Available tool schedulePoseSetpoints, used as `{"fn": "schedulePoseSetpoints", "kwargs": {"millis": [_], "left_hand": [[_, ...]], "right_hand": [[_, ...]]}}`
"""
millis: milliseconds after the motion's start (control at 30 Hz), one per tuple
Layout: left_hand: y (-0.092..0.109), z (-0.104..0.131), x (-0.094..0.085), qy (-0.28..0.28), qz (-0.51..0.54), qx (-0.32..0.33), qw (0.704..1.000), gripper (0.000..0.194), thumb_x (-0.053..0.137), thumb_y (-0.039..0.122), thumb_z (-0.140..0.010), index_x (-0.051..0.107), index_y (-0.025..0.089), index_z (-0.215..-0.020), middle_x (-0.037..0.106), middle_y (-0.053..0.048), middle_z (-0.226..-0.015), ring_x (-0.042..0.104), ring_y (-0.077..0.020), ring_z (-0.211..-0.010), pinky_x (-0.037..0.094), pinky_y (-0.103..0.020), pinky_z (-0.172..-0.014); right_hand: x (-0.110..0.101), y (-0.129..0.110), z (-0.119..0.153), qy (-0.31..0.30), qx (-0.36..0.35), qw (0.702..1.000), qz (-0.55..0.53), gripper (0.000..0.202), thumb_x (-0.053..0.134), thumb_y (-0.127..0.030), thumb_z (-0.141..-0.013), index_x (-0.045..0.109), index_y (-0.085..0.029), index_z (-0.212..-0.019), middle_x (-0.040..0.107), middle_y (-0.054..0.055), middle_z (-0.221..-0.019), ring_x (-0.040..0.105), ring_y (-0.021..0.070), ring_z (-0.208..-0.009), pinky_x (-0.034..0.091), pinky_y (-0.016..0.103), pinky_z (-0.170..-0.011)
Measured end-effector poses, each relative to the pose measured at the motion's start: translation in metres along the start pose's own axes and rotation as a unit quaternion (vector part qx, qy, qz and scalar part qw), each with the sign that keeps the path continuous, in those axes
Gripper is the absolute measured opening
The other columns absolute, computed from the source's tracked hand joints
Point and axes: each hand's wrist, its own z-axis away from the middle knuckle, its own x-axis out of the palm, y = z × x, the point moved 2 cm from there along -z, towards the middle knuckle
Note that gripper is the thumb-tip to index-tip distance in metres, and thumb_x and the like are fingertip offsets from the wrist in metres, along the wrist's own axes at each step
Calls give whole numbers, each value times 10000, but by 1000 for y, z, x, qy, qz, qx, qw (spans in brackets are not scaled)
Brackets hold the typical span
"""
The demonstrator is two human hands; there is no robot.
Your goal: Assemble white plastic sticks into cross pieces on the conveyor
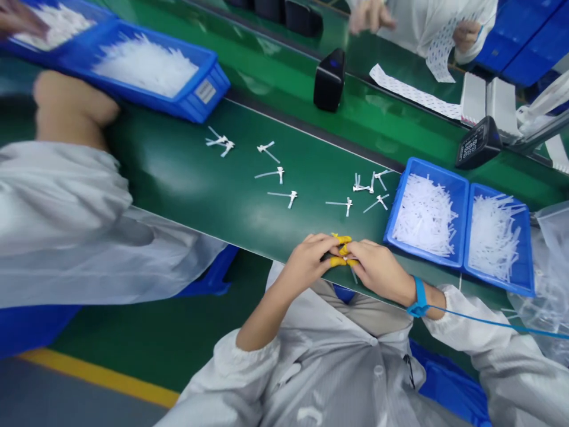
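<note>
Left hand [311, 259] and right hand [383, 271] share pinching grip on one white fitting [345, 259]; right, two rectangular blue plastic bins [466, 228] hold slender translucent pieces [424, 214].

The left hand [309, 258] and the right hand [383, 271] meet near the edge of the green table [200, 184], and their yellow-covered fingertips [336, 261] hold together one small white piece [345, 258]. Beyond them, several white connectors with thin tubes [349, 205] lie scattered. Rightward stand two blue trays [466, 228], filled with whitish small parts [424, 216].
</note>
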Motion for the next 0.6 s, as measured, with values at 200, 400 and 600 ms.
{"fn": "schedulePoseSetpoints", "kwargs": {"millis": [200,400,600], "left_hand": [[-6,7,-5,3,-18,7,1000,297,753,273,-1043,751,265,-1339,806,-45,-1031,759,-246,-1036,588,-374,-973],[-10,9,-9,-8,-31,22,999,376,781,336,-1036,720,261,-1399,819,-52,-1018,768,-255,-1016,604,-385,-946],[-14,13,-12,-10,-60,-3,998,345,752,401,-1043,735,259,-1357,811,-70,-1022,778,-264,-953,646,-393,-869]], "right_hand": [[11,-2,9,46,-22,998,-22,225,630,-131,-1022,612,-218,-1229,717,117,-1191,684,284,-1078,564,406,-954],[23,3,4,72,-41,996,-34,208,572,-76,-1074,671,-193,-1214,747,99,-1149,709,262,-1069,580,381,-944],[25,-1,-5,88,-68,993,-25,163,621,-89,-1067,704,-169,-1182,776,95,-1072,704,261,-1004,579,373,-893]]}}
